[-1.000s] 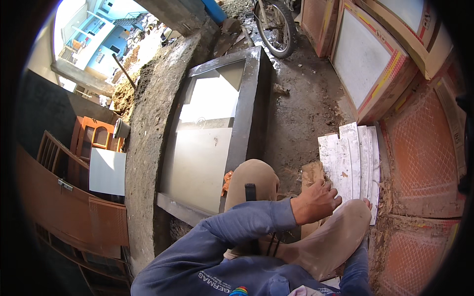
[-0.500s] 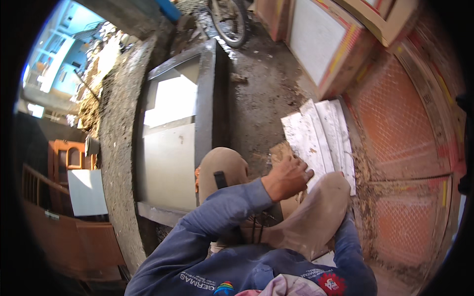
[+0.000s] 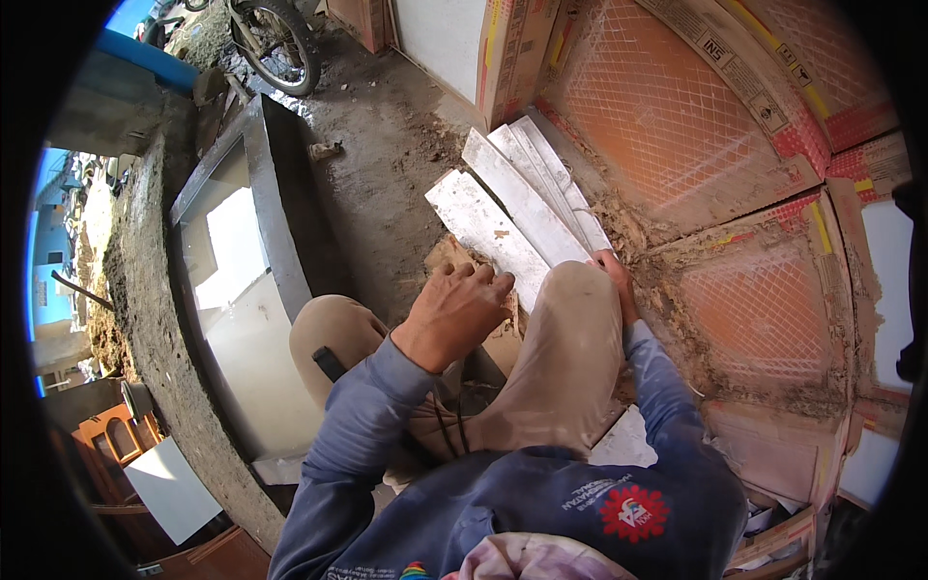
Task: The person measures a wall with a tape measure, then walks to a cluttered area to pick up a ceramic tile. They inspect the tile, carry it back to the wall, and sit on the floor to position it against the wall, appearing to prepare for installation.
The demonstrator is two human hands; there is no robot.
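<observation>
White strips [image 3: 532, 198] lie fanned, overlapping, on floor [image 3: 377, 193] ahead of right knee [image 3: 578, 300]. Left hand [image 3: 454, 311] curls beside brown scrap [image 3: 447, 254]; cannot tell if fingers clamp anything. Right hand [image 3: 617, 278] partly behind knee, at strips' edge; grip unclear. Loose overlap: tug could slide strips, chip edges; knee bump could scatter them.

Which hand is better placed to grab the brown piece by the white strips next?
Probably the left hand: it is close beside the brown piece. The right hand is on the outer side of the right knee, near the white strips.
</observation>
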